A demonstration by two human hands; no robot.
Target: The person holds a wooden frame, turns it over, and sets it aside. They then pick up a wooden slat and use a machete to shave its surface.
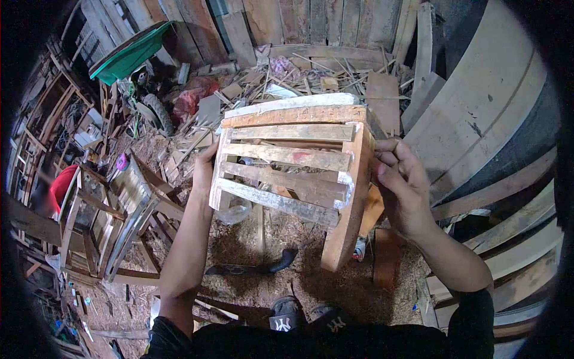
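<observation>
Held up in front of me is a slatted wooden frame (pixel 287 157), tilted, with several pale slats running between two side pieces. White smears show along its right side piece, which is thicker and reaches down lower. My left hand (pixel 206 158) is closed on the left side piece, its fingers partly hidden behind the wood. At the right side piece, my right hand (pixel 399 176) is closed with fingers curled and thumb against the wood. Below the frame, on the sawdust-covered floor, lies a dark curved-handled tool (pixel 254 267), perhaps a saw.
To the left stands a wooden chair-like frame (pixel 119 221) with a pink tape roll (pixel 122 161) on it. Curved boards (pixel 508 233) line the right side. Wood scraps (pixel 311 72) are heaped at the back wall. A wheel (pixel 158 113) stands under a green sheet (pixel 131 57).
</observation>
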